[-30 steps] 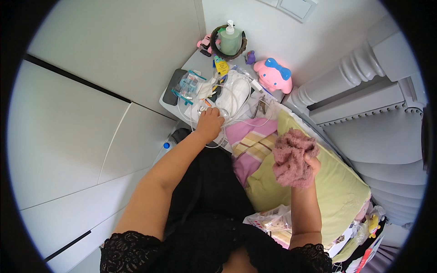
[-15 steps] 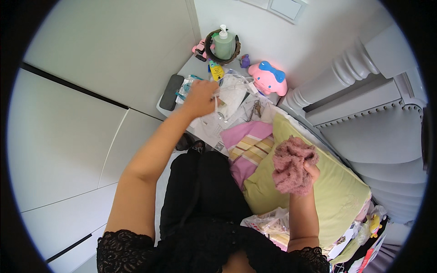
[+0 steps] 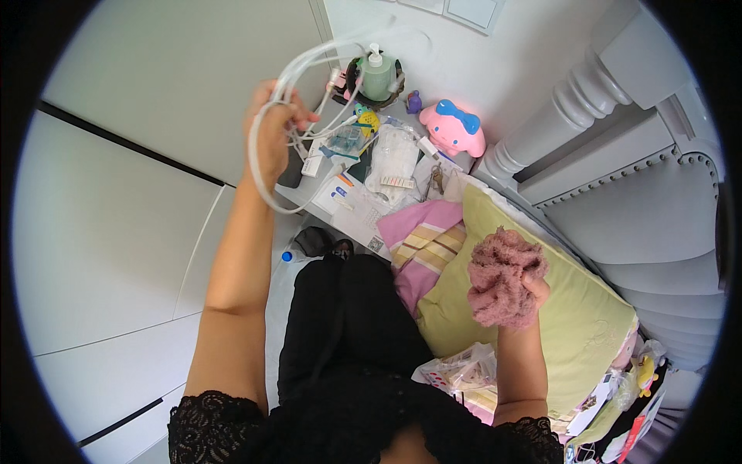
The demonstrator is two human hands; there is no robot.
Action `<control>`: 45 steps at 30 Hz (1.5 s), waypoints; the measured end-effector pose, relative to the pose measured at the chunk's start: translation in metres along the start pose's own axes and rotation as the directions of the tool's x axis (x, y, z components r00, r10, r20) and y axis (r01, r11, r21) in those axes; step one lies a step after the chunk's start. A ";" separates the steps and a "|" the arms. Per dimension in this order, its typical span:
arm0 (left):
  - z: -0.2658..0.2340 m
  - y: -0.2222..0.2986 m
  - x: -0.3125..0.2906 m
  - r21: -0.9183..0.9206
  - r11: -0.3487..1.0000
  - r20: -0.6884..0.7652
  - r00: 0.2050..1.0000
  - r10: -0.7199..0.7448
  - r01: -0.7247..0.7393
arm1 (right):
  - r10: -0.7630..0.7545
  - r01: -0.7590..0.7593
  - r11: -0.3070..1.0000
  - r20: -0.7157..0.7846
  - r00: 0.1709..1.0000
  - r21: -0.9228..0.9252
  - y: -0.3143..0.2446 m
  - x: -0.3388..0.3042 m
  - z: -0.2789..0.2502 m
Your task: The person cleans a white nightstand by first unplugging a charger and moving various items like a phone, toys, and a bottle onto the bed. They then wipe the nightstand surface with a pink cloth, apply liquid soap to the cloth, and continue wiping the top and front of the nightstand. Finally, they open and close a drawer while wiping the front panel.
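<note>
My left hand (image 3: 272, 138) is closed on a looped white cable (image 3: 287, 76), raised above the left side of the bedside table (image 3: 311, 185). Its loops spread up and to the right and look blurred by motion; a white plug shows among them. Over the bed, a dusty-pink fluffy cloth (image 3: 504, 277) is bunched in my right hand (image 3: 536, 292), with the fingers partly hidden by its folds. Below the cable, the table carries clear plastic packets, a white wrapped pack (image 3: 393, 158), papers and keys (image 3: 437, 178).
A green pump bottle (image 3: 376, 75) stands in a dark round holder at the back, near a pink plush-like figure (image 3: 452, 127) with a blue bow. A green pillow (image 3: 583, 332) lies at right beside the grey headboard (image 3: 641, 224). White cabinets (image 3: 116, 224) rise at left.
My left hand has moved up and left from over the table items, lifting the white cable with it. My right hand has barely shifted, still gripping the pink cloth.
</note>
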State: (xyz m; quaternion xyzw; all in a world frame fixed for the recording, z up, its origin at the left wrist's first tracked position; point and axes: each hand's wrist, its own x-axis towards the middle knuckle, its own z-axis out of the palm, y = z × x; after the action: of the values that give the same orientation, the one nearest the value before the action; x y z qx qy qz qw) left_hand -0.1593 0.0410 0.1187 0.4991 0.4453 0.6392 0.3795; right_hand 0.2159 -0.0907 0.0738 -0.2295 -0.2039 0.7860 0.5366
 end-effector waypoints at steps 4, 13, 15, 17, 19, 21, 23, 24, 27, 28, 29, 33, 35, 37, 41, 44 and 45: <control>-0.018 0.010 -0.006 -0.292 0.957 -0.102 0.994 -0.034 0.003 | 0.015 -0.018 0.999 0.055 0.998 0.050 0.005 -0.002 -0.005; -0.040 -0.104 -0.002 -0.464 0.736 0.029 0.838 -0.544 0.494 | 0.107 -0.107 0.994 -0.006 0.994 0.039 0.017 0.018 0.006; -0.036 -0.143 -0.011 -0.669 0.520 0.121 0.768 -0.629 0.531 | 0.126 -0.125 0.991 -0.008 0.992 0.055 0.022 0.021 0.011; -0.029 -0.182 -0.020 -0.640 0.488 0.119 0.704 -0.700 0.593 | 0.128 -0.128 0.990 0.005 0.992 0.052 0.025 0.025 0.013; -0.024 -0.217 -0.031 -0.361 0.628 -0.033 0.664 -0.747 0.689 | 0.141 -0.141 0.990 -0.012 0.990 0.019 0.028 0.031 0.010; -0.030 -0.258 -0.046 0.349 0.719 -0.244 0.799 -0.549 0.601 | 0.170 -0.170 0.985 -0.033 0.985 0.001 0.030 0.037 0.011; -0.014 -0.254 -0.056 0.746 0.489 -0.290 0.882 -0.371 0.451 | 0.195 -0.196 0.981 -0.079 0.978 -0.006 0.028 0.040 0.010; 0.005 -0.237 -0.064 0.816 0.392 -0.308 0.894 -0.327 0.425 | 0.195 -0.195 0.981 -0.087 0.977 0.000 0.027 0.040 0.007; 0.030 -0.216 -0.080 0.854 0.199 -0.396 0.850 -0.348 0.480 | 0.207 -0.206 0.978 -0.076 0.975 0.032 0.032 0.042 -0.001; 0.036 -0.210 -0.081 0.868 0.145 -0.411 0.850 -0.330 0.476 | 0.204 -0.202 0.979 -0.065 0.977 0.040 0.035 0.045 -0.005; 0.040 -0.206 -0.081 0.878 0.090 -0.424 0.851 -0.311 0.470 | 0.200 -0.197 0.979 -0.055 0.978 0.048 0.037 0.046 -0.006; 0.033 -0.208 -0.069 0.848 0.045 -0.453 0.767 -0.455 0.528 | 0.206 -0.205 0.978 -0.119 0.971 0.019 0.037 0.042 -0.001; 0.021 -0.217 -0.068 0.840 0.076 -0.438 0.753 -0.491 0.538 | 0.207 -0.205 0.978 -0.087 0.974 0.035 0.037 0.042 -0.005; 0.007 -0.222 -0.061 0.820 0.180 -0.351 0.727 -0.590 0.543 | 0.196 -0.195 0.981 -0.085 0.977 0.022 0.038 0.042 -0.012; 0.001 -0.217 -0.050 0.684 0.402 -0.185 0.678 -0.712 0.609 | 0.221 -0.216 0.974 -0.068 0.973 0.071 0.036 0.041 -0.009; -0.003 -0.230 -0.047 0.634 0.402 -0.169 0.626 -0.761 0.660 | 0.219 -0.212 0.973 -0.074 0.973 0.085 0.036 0.040 -0.008; -0.006 -0.231 -0.046 0.604 0.418 -0.155 0.614 -0.774 0.679 | 0.218 -0.211 0.973 -0.071 0.973 0.090 0.036 0.040 -0.007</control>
State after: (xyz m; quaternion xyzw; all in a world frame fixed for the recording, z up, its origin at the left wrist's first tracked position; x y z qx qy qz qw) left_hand -0.1456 0.0701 -0.1149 0.3952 0.7672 0.1915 0.4674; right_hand 0.1806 -0.0645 0.0419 -0.2596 -0.1240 0.8371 0.4652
